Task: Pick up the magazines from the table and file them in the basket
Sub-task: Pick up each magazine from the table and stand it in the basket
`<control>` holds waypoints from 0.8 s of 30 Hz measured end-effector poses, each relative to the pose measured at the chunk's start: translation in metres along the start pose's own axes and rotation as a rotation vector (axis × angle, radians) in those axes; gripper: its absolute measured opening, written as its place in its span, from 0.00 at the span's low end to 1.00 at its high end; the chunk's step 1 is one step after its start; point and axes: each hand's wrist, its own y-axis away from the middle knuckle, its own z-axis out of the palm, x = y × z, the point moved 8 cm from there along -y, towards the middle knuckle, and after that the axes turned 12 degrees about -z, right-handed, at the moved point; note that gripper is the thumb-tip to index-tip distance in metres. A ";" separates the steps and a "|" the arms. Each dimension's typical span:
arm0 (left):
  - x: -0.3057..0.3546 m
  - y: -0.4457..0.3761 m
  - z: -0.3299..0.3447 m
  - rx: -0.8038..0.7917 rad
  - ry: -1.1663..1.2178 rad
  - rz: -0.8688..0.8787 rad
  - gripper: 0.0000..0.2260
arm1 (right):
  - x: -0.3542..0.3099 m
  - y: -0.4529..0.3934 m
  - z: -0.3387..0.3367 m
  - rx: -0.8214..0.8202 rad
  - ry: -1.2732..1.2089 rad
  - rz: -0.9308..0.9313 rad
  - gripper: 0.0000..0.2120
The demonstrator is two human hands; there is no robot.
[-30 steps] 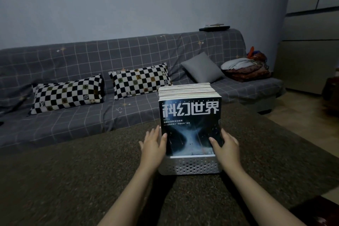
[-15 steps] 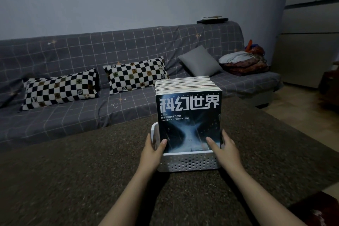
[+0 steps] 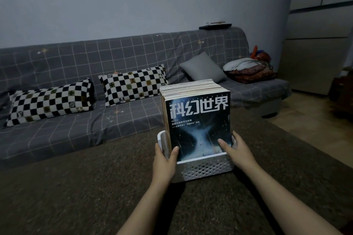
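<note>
Magazines stand upright, packed front to back in the white perforated basket, which sits on the dark table right in front of you. Your left hand grips the basket's left wall, thumb curled over onto the front cover. Your right hand clasps the right side, thumb lying on the cover, fingers round the edge. Hands apart, one per side. Behind: grey grid sofa w/ two checkered pillows, grey cushion.
</note>
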 end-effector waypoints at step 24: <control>0.085 -0.115 0.204 -0.212 0.021 0.052 0.52 | 0.114 -0.169 -0.113 0.158 -0.156 0.051 0.44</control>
